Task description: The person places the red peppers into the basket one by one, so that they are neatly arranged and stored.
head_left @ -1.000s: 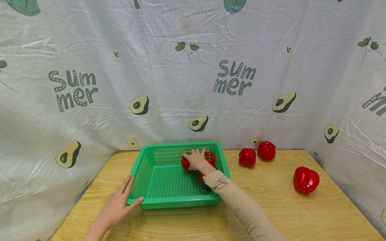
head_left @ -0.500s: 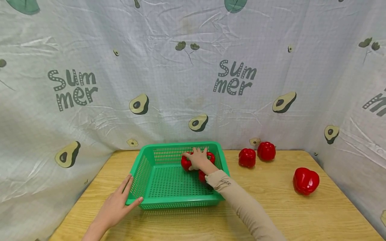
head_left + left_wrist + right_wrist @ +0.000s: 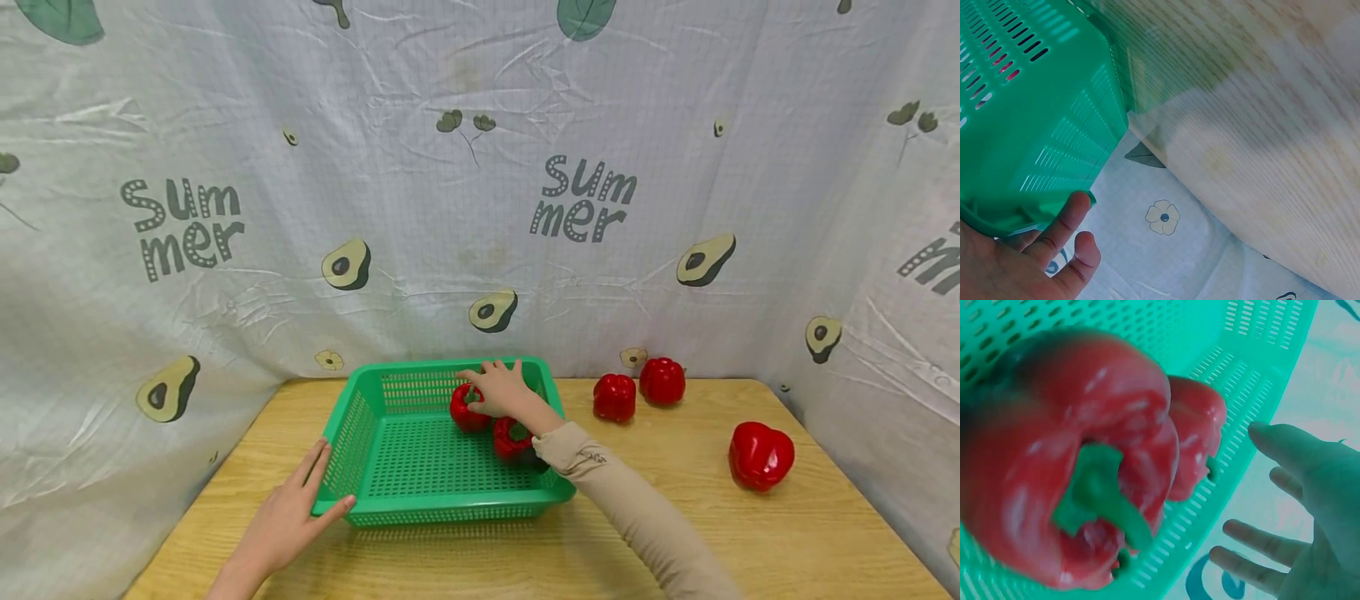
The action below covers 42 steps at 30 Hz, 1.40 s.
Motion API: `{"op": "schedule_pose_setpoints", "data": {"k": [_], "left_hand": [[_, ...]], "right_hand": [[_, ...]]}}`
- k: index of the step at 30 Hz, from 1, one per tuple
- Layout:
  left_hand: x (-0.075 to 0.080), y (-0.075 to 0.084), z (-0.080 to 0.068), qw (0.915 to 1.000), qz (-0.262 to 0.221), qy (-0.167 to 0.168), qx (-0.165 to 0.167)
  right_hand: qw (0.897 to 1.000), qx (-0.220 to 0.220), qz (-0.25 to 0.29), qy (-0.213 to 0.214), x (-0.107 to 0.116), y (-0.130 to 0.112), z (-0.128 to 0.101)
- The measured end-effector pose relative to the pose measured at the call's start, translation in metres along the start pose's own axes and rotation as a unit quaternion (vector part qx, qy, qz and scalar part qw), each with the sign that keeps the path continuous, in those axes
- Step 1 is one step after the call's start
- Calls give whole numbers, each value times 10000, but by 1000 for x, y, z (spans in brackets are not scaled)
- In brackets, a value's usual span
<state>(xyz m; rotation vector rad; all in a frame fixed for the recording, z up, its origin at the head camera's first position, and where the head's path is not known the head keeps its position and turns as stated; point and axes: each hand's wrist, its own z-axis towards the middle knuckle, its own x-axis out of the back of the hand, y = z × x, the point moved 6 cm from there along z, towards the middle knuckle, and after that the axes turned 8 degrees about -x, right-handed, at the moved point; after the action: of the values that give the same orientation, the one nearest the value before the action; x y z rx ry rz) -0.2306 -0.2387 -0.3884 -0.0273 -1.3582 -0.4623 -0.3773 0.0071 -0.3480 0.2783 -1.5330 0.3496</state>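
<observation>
Green basket [image 3: 390,500], near centre of table [image 3: 750,533]: holds 2 red peppers [image 3: 468,410] at its far right. Right hand [image 3: 501,390] spread wide above them, holding nothing. Left hand [image 3: 288,517] flat, fingers straight against near-left corner. Risk: sleeve [image 3: 637,517] snagging rim, tipping basket.
</observation>
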Motion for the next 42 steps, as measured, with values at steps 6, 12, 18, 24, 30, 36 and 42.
{"op": "schedule_pose_setpoints", "data": {"k": [6,12,18,24,30,36,42], "left_hand": [[0,0,0,10000,-26,50,-13],[1,0,0,9998,4,192,-56],[2,0,1,9996,56,256,-88],[2,0,1,9998,47,157,-72],[0,0,1,10000,3,88,-41],[-2,-1,1,10000,-15,45,-15],[-3,-1,2,10000,-34,48,-24]], "right_hand": [[9990,288,17,348,6,12,-10],[9970,556,134,526,20,23,-24],[9946,769,48,694,30,35,-38],[9884,1037,-210,1093,34,48,-52],[9756,1427,-414,1617,30,65,-64],[9702,1432,-325,1926,23,90,-74],[9661,1330,-436,2169,14,117,-78]]}}
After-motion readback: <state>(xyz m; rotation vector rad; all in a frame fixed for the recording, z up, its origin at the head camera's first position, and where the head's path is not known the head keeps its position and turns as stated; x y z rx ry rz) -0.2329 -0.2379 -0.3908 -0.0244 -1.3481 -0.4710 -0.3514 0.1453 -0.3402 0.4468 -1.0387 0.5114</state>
